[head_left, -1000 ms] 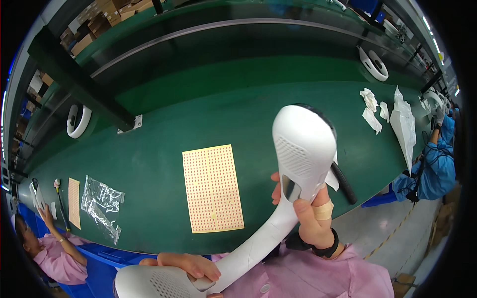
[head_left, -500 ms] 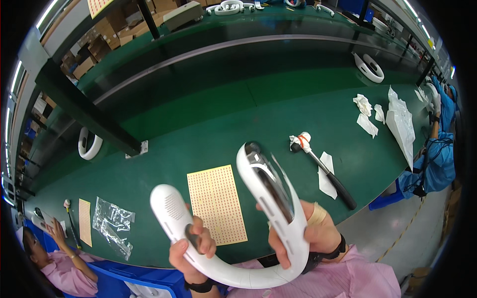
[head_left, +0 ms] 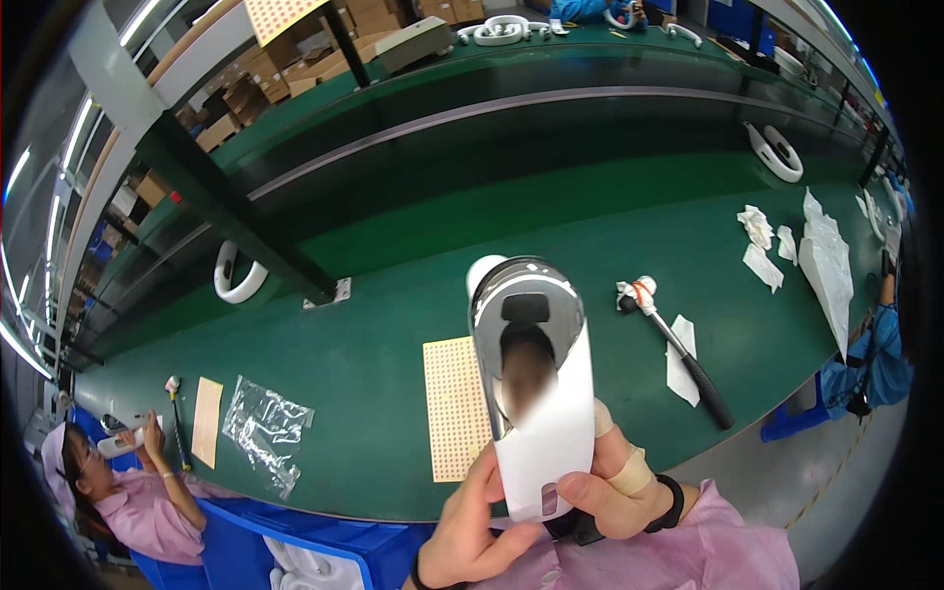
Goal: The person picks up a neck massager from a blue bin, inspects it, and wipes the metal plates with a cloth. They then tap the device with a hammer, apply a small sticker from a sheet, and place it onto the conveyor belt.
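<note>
Both my hands grip a white U-shaped neck fan (head_left: 565, 433) over the table's near edge. One arm of it points up at me, its glossy dark mirror-like cover (head_left: 526, 344) facing me; the other arm is mostly hidden behind it. Around its lower left side wrap the fingers of my left hand (head_left: 470, 531). My right hand (head_left: 618, 492), with tan tape on it, holds the lower right side, thumb near a small slot. Partly covered by the fan is a yellow sheet of small red stickers (head_left: 452, 403).
A mallet (head_left: 683, 354) with a cloth-wrapped head rests on white paper at right. Crumpled tissue (head_left: 757, 226) and a white plastic bag (head_left: 826, 261) lie beyond. A clear bag (head_left: 267, 428) is at left, near a co-worker (head_left: 147, 501). A post (head_left: 226, 206) rises from the table.
The neck fan has turned from its open U shape to nearly edge-on, bringing its dark cover toward me. My left hand has shifted right, closer to my right hand. The view has swung left.
</note>
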A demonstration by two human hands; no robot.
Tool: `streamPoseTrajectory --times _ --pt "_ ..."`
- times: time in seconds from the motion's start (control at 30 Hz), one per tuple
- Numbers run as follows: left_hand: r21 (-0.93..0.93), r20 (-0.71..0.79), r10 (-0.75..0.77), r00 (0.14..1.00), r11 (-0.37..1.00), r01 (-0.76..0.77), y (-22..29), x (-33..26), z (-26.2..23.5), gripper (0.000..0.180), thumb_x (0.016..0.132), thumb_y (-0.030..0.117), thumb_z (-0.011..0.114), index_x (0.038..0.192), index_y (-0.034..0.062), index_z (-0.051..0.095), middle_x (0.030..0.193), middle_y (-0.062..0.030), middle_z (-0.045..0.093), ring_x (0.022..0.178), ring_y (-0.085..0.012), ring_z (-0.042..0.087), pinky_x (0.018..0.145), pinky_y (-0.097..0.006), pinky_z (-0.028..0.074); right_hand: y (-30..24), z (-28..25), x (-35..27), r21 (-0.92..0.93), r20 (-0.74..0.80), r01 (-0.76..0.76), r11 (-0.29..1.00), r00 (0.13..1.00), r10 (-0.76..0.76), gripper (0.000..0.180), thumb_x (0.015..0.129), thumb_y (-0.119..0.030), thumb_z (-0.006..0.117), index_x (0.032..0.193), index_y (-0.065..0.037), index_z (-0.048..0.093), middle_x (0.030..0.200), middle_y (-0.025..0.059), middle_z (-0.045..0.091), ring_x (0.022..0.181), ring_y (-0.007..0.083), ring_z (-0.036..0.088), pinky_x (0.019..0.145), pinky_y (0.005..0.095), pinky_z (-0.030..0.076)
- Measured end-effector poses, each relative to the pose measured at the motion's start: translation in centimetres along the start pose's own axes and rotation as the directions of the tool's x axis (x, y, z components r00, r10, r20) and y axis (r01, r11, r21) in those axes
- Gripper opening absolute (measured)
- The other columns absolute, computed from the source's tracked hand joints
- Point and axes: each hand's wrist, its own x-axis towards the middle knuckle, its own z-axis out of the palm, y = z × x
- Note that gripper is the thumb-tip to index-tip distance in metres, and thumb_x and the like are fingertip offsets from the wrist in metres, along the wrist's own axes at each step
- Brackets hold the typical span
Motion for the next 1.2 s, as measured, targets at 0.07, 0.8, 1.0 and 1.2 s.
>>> streamPoseTrajectory --times 0.07,0.8,1.0,1.2 --pt "-0.065 -0.061 -0.028 0.998 0.998 0.024 -0.2 -0.1 0.9 0.069 0.082 0.016 0.056 0.135 -0.0064 0.018 0.128 -0.0238 0.041 0.120 -0.0290 0.042 0.097 -0.036 0.034 0.0 0.5 0.3 -0.199 0.009 -0.011 0.980 1.000 0.013 0.071 0.090 -0.001 0.041 0.142 -0.001 -0.008 0.137 0.0158 0.030 0.120 0.0194 0.041 0.095 0.0302 0.037" --pt "-0.992 -0.128 -0.166 0.978 0.021 -0.126 -4.2 0.5 -0.2 0.034 0.096 0.026 0.027 0.113 -0.0010 0.039 0.060 -0.0065 0.044 0.033 -0.0141 0.040 0.029 -0.028 0.032 -1.5 -0.7 -1.8 -0.204 -0.696 -0.045 0.978 0.709 -0.112 0.073 0.076 -0.012 0.058 0.138 0.002 0.024 0.127 0.0195 0.045 0.091 0.0220 0.060 0.064 0.0261 0.053" --pt "-0.996 -0.074 -0.146 0.986 -0.028 -0.079 -4.1 0.0 -0.4 0.036 0.095 0.032 0.026 0.092 0.0007 0.042 0.051 -0.0060 0.040 0.032 -0.0160 0.038 0.031 -0.028 0.033 -0.4 -0.1 -2.0 -0.202 -0.737 0.057 0.978 0.648 -0.190 0.085 0.072 -0.028 0.066 0.138 0.004 0.022 0.125 0.0225 0.047 0.059 0.0115 0.059 0.042 0.0186 0.044" --pt "-0.074 -0.577 -0.040 0.816 0.997 -0.003 -2.3 1.4 -0.3 0.051 0.086 0.020 0.052 0.123 -0.0107 0.035 0.123 -0.0295 0.046 0.091 -0.0308 0.060 0.070 -0.038 0.055 0.1 -0.3 -2.9 -0.372 -0.700 0.063 0.926 0.636 -0.325 0.090 0.071 -0.028 0.068 0.138 0.007 0.020 0.119 0.0251 0.051 0.060 0.0111 0.058 0.047 0.0190 0.046"
